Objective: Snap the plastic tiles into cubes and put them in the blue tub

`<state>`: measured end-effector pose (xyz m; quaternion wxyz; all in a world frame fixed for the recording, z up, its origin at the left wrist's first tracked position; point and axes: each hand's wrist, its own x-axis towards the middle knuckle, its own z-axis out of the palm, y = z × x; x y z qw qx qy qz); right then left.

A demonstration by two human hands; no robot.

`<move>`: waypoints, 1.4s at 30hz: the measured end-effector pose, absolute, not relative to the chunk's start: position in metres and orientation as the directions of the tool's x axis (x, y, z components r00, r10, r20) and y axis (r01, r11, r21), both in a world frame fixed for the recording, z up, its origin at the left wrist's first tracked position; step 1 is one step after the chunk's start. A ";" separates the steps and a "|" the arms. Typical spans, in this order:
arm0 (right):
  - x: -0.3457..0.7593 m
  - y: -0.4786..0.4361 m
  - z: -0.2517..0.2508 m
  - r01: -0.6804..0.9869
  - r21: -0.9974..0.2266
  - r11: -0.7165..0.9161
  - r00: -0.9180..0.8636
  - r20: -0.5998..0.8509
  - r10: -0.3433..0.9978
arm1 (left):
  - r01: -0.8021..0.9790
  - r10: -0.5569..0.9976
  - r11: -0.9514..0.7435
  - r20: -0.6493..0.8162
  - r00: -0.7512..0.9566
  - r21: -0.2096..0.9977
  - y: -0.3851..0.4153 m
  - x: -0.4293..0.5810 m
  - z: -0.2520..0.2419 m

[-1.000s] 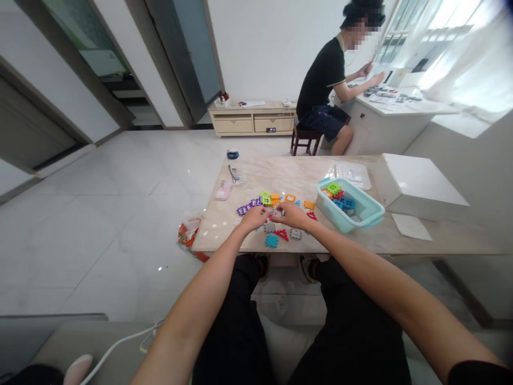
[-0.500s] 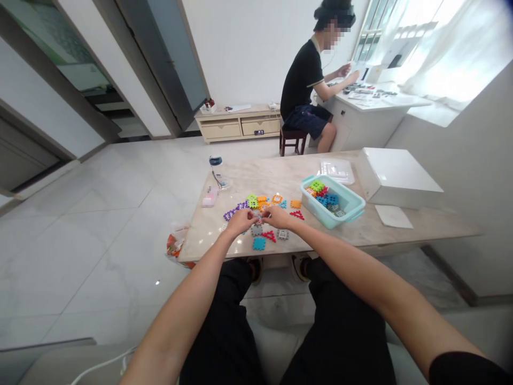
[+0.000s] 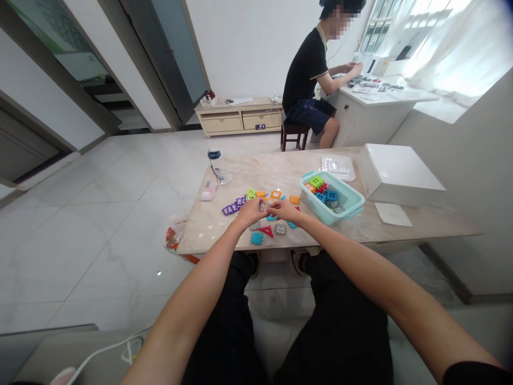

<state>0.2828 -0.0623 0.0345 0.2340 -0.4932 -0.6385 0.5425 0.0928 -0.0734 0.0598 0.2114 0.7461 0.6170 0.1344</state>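
Between my two hands is a grey interlocking tile [image 3: 263, 206] with a white window pattern, raised above the tabletop. My left hand [image 3: 250, 212] has its fingers closed on the tile's left side. My right hand [image 3: 286, 209] pinches at its right edge; the fingertips partly cover it. Near my hands lie a red triangular piece [image 3: 266, 231], a grey windowed tile [image 3: 280, 229], and a teal square tile [image 3: 257, 238]. A purple group of tiles [image 3: 234, 206] lies left of my left hand. Green [image 3: 250, 194] and orange [image 3: 276, 194] pieces sit just beyond.
On the right, a turquoise bin [image 3: 344, 206] holds several coloured pieces. Behind it are a clear plastic lid [image 3: 339, 167] and a white box [image 3: 404, 171]. A bottle [image 3: 216, 164] stands at the table's back left. Another person [image 3: 306, 69] sits at a desk [image 3: 385, 104].
My hands have shifted slightly right and away from me, with the grey tile now showing between them. Pieces that they covered near the middle are now visible. The view has tilted slightly.
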 end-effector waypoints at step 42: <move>0.216 -0.039 -0.002 0.783 -0.557 0.276 -0.460 -0.220 0.860 | 0.392 0.934 0.333 -0.242 -0.264 0.858 -0.074 -0.014 0.011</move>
